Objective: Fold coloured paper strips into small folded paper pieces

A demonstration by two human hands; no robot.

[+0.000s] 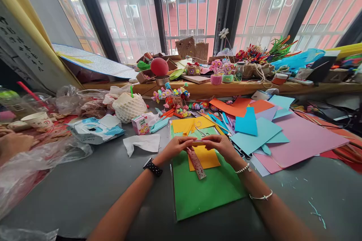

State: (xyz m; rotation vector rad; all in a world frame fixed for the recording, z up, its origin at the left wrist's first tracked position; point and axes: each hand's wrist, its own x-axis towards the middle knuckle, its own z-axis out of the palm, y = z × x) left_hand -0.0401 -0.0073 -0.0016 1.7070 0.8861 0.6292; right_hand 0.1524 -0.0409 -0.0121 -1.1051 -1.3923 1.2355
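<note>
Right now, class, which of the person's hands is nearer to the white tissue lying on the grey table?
Left. The left hand is just right of the white tissue, with bare table between them. The right hand lies farther right, beyond the left hand.

Yellow sheet (204,157): small rectangle of yellow paper, lying flat on the green sheet, far edge lifted between the fingertips of both hands, near corners free.
Ruler (196,163): narrow patterned strip, brownish with pale marks, lying slantwise across the yellow sheet's left edge, near end resting on the green sheet, far end under the left hand (177,146).
Green sheet (206,192): large bright green rectangle, flat on the grey table, beneath both.
Right hand (221,144): pinching the sheet's far edge.
</note>
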